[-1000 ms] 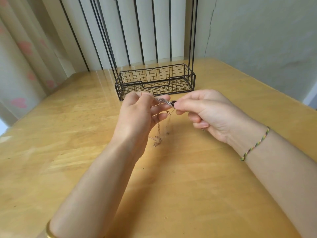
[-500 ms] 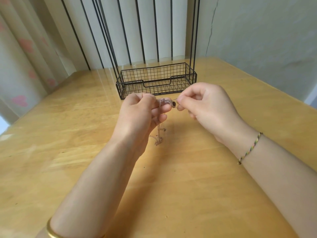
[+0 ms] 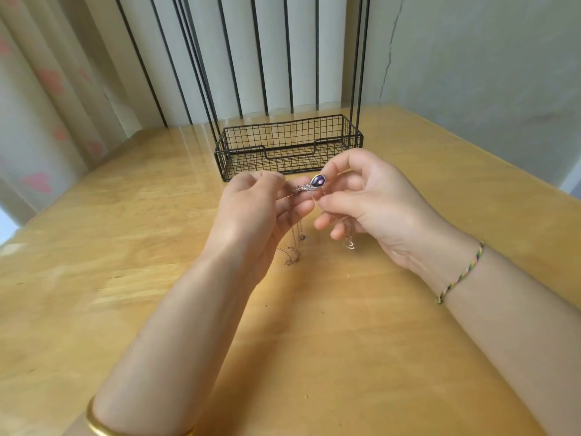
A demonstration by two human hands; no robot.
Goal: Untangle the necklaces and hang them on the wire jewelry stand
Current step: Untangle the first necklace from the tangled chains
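While the left hand [image 3: 251, 212] and right hand [image 3: 374, 199] pinch tangled thin pinkish chain necklaces [image 3: 302, 187], the black wire stand [image 3: 289, 143] is cut off on top.

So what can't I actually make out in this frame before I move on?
Stand: head view, top cut off by the upper edge.
Tangle: head view, too fine and blurred to count necklaces or trace the knot.
Left hand: palm faces away, so what it holds inside is hidden.
Hanging chains: upper parts hidden behind the left hand.
Silver piece under the right hand: too small to identify.
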